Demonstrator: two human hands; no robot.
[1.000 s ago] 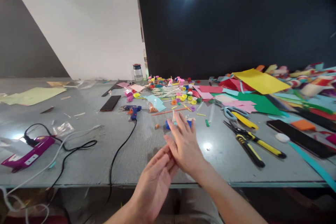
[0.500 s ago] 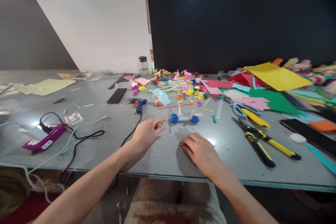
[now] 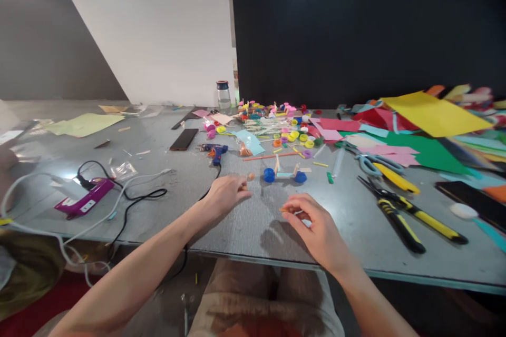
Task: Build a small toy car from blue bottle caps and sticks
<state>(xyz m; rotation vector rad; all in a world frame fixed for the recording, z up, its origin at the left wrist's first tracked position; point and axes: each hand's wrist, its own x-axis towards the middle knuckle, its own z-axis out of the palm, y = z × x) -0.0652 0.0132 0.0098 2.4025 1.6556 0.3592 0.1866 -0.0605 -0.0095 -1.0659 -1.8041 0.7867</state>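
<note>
My left hand (image 3: 227, 197) is over the tabletop, its fingers curled together, with a small orange-tan spot at the tips; whether this is a held piece or a fingertip I cannot tell. My right hand (image 3: 314, 226) is pinched, thumb against fingers, with a similar orange-tan spot at the tips that is too small to name. Just beyond and between the hands stands a small craft assembly (image 3: 285, 174) with blue round caps at both ends and upright wooden sticks. A blue glue gun (image 3: 216, 152) lies beyond my left hand.
Yellow-black pliers (image 3: 389, 216) and blue-handled scissors (image 3: 379, 165) lie right. Bottle caps (image 3: 294, 137) and coloured paper (image 3: 432, 116) cover the back. A purple power strip (image 3: 85, 199) with cables (image 3: 130, 197), a phone (image 3: 184, 139) and a bottle (image 3: 223, 95) are left.
My right hand has lifted and turned from lying palm down to a pinch with the thumb side showing. The left hand stays near the assembly. The whole view has shifted slightly.
</note>
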